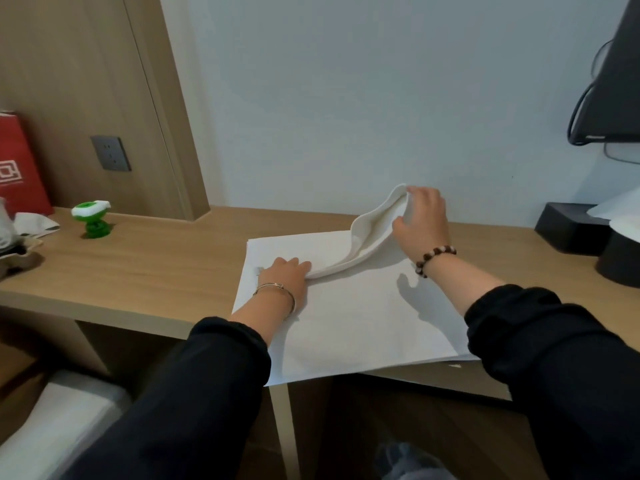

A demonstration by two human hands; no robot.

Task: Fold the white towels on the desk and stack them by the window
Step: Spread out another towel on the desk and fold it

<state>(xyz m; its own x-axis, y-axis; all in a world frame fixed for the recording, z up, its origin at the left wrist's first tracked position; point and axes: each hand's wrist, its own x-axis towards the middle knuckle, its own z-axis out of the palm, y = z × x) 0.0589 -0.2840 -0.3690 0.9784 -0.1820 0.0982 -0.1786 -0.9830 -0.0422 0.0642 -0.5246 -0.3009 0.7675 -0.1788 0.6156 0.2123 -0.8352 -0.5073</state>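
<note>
Dark sleeves [194,386] frame the white towel [353,317] on the bench [145,268]: left hand [285,273] pins it flat (fingers spread), right hand [420,225] pinches its raised far corner.

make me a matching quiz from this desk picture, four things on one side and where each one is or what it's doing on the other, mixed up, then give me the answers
Things:
1. left hand
2. right hand
3. green and white gadget
4. red bag

Places or states:
A. stands alone on the desk, left of the towel
B. lifts the towel's far corner
C. leans at the far left edge of the view
D. presses flat on the towel

Pairs: 1-D, 2-B, 3-A, 4-C
</note>
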